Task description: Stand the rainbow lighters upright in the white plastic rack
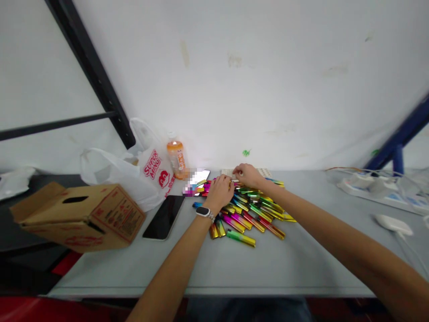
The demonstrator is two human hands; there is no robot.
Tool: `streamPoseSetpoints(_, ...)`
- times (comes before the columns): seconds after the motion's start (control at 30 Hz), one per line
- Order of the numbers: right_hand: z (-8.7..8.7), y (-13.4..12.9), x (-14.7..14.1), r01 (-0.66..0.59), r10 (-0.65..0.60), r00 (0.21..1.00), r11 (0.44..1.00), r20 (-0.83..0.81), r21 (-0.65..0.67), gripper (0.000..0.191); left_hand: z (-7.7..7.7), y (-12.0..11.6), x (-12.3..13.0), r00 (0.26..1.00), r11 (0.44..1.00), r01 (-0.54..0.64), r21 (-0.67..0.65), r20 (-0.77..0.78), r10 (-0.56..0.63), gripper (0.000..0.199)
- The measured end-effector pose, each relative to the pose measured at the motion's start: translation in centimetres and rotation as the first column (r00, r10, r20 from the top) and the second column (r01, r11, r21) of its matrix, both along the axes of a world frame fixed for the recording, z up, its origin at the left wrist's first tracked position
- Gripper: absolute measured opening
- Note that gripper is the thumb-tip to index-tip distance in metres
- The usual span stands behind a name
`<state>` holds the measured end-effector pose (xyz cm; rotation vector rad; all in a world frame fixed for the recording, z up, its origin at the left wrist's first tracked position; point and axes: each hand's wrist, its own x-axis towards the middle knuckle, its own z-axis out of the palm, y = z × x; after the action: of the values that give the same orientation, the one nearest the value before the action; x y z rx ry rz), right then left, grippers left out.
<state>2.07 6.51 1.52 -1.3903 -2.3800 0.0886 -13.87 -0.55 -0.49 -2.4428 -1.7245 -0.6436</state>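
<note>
A heap of shiny lighters (241,240) in gold, green, pink, red and blue lies on the grey table. My left hand (220,191), with a watch (203,212) on its wrist, is over the left part of the heap. Its fingers curl around what looks like a lighter, of which only a gold bit shows. Just beyond the heap, my right hand (248,175) is closed in a pinch over a pale printed sheet (264,172). Whatever sits between its fingertips is too small to make out.
Left of the heap are a black phone (164,218), a cardboard box (114,214), a white plastic bag (144,179) and an orange drink bottle (176,156). A bright-screened phone (200,175) lies behind. A power strip (382,190) and white charger (393,223) are at right.
</note>
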Motion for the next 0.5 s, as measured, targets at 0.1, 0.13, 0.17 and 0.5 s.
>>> streamPoseSetpoints(0.1,0.8,0.5,-2.7,-0.143,0.143,0.989,0.989,-0.036,-0.02,0.027,0.7,-1.4,-1.3,0.999,0.998,0.001,0.063,0.044,-0.004,0.024)
streamPoseSetpoints(0.13,1.0,0.7,-3.8,-0.185,0.184,0.982,0.982,-0.035,-0.029,0.027,0.8,-1.9,-2.0,0.998,0.996,-0.011,0.087,0.057,0.006,0.022)
streamPoseSetpoints(0.17,1.1,0.9,-4.8,-0.222,0.221,0.975,0.974,-0.028,-0.039,0.026,1.0,-2.6,-2.8,0.997,0.994,-0.028,0.107,0.07,0.02,0.021)
streamPoseSetpoints(0.5,2.0,1.1,-13.6,-0.384,0.407,0.878,0.913,0.251,-0.136,0.035,-0.3,-6.4,-10.0,0.96,0.962,-0.272,0.036,0.075,0.269,0.015)
